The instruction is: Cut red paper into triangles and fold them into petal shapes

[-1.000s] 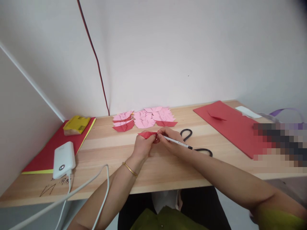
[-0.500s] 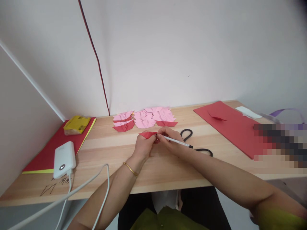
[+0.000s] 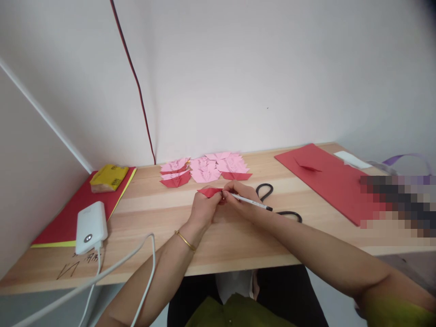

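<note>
In the middle of the wooden table [image 3: 153,204], my left hand [image 3: 203,206] is closed on a small folded piece of red paper [image 3: 208,192]. Pinched in my right hand [image 3: 240,195] is a white pen [image 3: 250,201] with a black end pointing right. Both hands meet at the paper's right side, where the pen tip is hidden by my fingers. Behind them lie rows of folded pink paper pieces [image 3: 205,173] and several red ones [image 3: 176,180]. The black loop handles of scissors [image 3: 289,214] show beside my right forearm; their blades are hidden.
A white power bank [image 3: 91,227] with a cable stands on red sheets [image 3: 64,218] at left, near a yellow packet [image 3: 109,178]. On the right, a red paper stack [image 3: 327,190] bears a folded red piece [image 3: 308,167]. A white strip [image 3: 352,160] lies beyond it.
The pen's black end has shifted slightly left and stays in my right hand. My left hand keeps its hold on the red paper.
</note>
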Motion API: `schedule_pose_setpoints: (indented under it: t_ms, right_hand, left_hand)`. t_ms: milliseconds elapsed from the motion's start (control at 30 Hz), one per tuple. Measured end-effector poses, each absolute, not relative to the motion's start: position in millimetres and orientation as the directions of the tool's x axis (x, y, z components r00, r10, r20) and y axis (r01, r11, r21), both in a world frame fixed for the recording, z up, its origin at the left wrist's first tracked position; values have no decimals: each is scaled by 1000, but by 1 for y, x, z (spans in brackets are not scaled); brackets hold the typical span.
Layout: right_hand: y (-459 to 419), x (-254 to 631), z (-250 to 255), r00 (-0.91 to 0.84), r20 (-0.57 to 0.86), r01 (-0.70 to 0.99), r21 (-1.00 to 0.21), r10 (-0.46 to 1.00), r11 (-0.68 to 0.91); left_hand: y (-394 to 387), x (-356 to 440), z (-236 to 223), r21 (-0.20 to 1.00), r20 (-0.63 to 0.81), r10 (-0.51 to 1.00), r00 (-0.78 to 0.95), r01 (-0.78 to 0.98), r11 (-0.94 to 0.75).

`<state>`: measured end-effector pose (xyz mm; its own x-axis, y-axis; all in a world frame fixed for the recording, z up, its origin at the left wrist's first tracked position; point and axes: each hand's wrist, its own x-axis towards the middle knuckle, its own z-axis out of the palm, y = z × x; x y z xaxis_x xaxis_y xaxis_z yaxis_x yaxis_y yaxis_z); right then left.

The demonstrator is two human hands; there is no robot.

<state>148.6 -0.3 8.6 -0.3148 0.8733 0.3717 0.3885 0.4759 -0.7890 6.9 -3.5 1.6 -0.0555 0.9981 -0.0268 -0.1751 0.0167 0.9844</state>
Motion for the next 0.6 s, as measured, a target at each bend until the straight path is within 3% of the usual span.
schedule_pose_setpoints:
  t_ms: [400, 500, 600]
  right_hand:
    - [0, 151, 10, -299, 373, 384, -796, 878, 469]
    - [7, 158, 11, -241, 452, 472, -718, 859, 511]
    - [17, 169, 7, -312, 511, 606, -542, 801, 582]
  left_hand:
    - [-1, 5, 0, 980, -34, 998, -48, -199, 24]
    - [3, 2, -2, 939, -80, 994, -78, -342, 49]
    - [8, -4, -1, 893, -135, 984, -113, -444, 72]
